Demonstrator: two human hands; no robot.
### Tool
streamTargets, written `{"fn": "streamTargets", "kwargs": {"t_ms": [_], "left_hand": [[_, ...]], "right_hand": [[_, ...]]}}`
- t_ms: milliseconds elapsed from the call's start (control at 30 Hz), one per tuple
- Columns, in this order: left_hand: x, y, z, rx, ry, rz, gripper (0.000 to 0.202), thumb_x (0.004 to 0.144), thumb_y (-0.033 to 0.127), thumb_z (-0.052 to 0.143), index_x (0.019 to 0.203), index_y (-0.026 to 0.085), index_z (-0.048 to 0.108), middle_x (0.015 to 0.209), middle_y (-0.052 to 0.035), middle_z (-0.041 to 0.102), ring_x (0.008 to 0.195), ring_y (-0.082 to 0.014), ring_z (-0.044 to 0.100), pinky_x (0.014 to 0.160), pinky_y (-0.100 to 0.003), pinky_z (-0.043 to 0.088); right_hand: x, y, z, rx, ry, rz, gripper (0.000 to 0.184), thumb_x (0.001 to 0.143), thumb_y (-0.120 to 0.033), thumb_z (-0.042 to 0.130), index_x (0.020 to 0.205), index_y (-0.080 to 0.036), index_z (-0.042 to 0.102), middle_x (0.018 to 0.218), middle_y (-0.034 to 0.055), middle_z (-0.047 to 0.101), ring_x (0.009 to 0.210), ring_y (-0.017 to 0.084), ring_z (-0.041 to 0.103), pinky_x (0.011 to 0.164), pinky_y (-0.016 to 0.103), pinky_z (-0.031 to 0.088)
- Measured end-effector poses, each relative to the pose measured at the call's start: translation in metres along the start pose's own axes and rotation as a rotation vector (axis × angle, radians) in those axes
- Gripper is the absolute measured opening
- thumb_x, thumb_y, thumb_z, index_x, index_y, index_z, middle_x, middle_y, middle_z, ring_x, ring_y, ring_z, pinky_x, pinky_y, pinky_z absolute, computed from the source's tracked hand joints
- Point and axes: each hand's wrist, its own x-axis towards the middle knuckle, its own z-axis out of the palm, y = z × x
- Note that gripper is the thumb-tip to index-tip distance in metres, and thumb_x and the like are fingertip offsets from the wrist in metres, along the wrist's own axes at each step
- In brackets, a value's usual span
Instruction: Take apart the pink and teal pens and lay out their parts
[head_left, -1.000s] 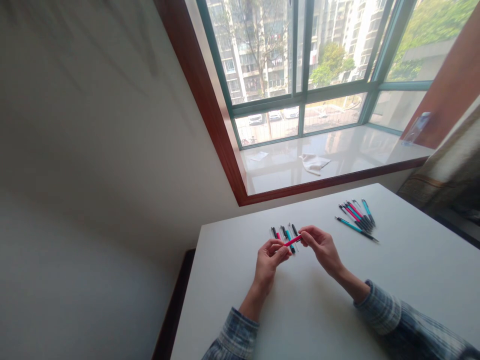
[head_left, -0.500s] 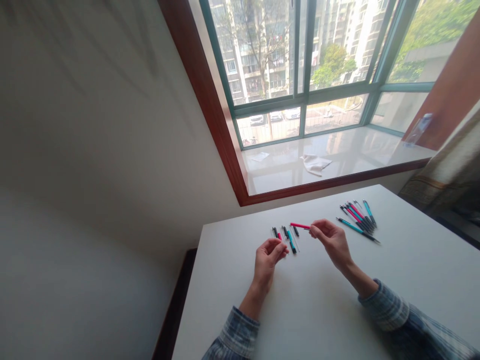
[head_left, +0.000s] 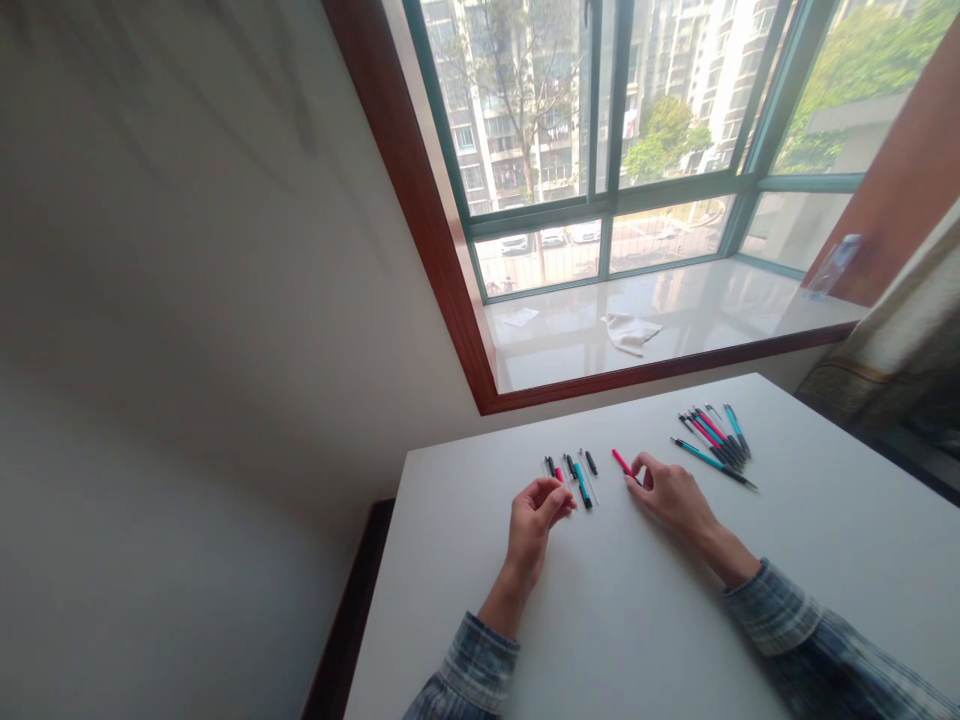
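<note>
Low over the white table (head_left: 465, 560), my right hand (head_left: 675, 498) pinches one end of a pink pen barrel (head_left: 620, 460), which points away to the left. My left hand (head_left: 538, 515) is closed in a pinch; whatever its fingertips hold is too small to name. Just beyond the left hand lie several loose pen parts: a teal barrel (head_left: 582, 485), a black grip (head_left: 591, 462), a partly hidden pink piece (head_left: 559, 474) and thin clear refills.
At the back right lies a group of pink and teal pens (head_left: 718, 435), with one teal pen (head_left: 712, 462) in front. Behind the table, a windowsill (head_left: 555, 355) holds a crumpled white cloth (head_left: 631, 333) and a clear bottle (head_left: 832, 268). A wall stands to the left.
My right hand has come down to the table with the pink barrel, slightly right of the loose parts. The barrel has turned from nearly level to slanted. My left hand stays put.
</note>
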Motion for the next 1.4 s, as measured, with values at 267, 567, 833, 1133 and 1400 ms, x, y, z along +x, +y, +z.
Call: {"fn": "streamTargets", "kwargs": {"t_ms": [267, 567, 833, 1133, 1400], "left_hand": [[-0.002, 0.001, 0.000, -0.002, 0.013, -0.008, 0.030, 0.073, 0.036, 0.087, 0.086, 0.014, 0.072, 0.080, -0.0049, 0.073, 0.074, -0.0148, 0.067, 0.076, -0.026, 0.054], [-0.002, 0.002, -0.001, 0.003, 0.001, 0.007, 0.028, 0.075, 0.037, 0.086, 0.087, 0.015, 0.072, 0.081, -0.0039, 0.073, 0.074, -0.0154, 0.068, 0.077, -0.028, 0.054], [-0.002, 0.000, 0.000, 0.003, 0.000, 0.012, 0.030, 0.074, 0.037, 0.087, 0.087, 0.014, 0.071, 0.081, -0.0044, 0.072, 0.074, -0.0151, 0.067, 0.077, -0.028, 0.055], [-0.001, -0.001, 0.001, 0.010, -0.005, 0.006, 0.029, 0.074, 0.037, 0.086, 0.086, 0.015, 0.071, 0.081, -0.0038, 0.073, 0.073, -0.0151, 0.067, 0.077, -0.028, 0.054], [-0.001, -0.002, 0.001, 0.012, -0.016, 0.013, 0.029, 0.076, 0.036, 0.085, 0.089, 0.015, 0.071, 0.083, -0.0046, 0.072, 0.074, -0.0149, 0.067, 0.077, -0.028, 0.054]], "right_hand": [[0.005, 0.013, -0.003, 0.204, 0.062, -0.101, 0.028, 0.095, -0.040, 0.054, 0.099, -0.023, 0.076, 0.088, 0.0068, 0.075, 0.071, 0.022, 0.066, 0.071, 0.034, 0.049], [0.001, -0.002, 0.004, 0.266, -0.029, -0.205, 0.027, 0.094, -0.034, 0.058, 0.110, -0.025, 0.078, 0.091, 0.0070, 0.074, 0.089, 0.027, 0.067, 0.082, 0.040, 0.052], [0.000, -0.007, 0.001, 0.314, -0.086, -0.310, 0.023, 0.097, -0.037, 0.059, 0.100, -0.027, 0.081, 0.098, 0.0074, 0.076, 0.094, 0.026, 0.066, 0.088, 0.040, 0.052], [-0.001, -0.012, 0.005, 0.330, -0.097, -0.292, 0.024, 0.098, -0.036, 0.059, 0.101, -0.026, 0.081, 0.099, 0.0078, 0.077, 0.095, 0.027, 0.066, 0.089, 0.041, 0.052], [-0.002, -0.014, 0.007, 0.319, -0.118, -0.298, 0.024, 0.099, -0.034, 0.057, 0.106, -0.026, 0.079, 0.102, 0.0076, 0.076, 0.097, 0.026, 0.066, 0.089, 0.040, 0.052]]}}
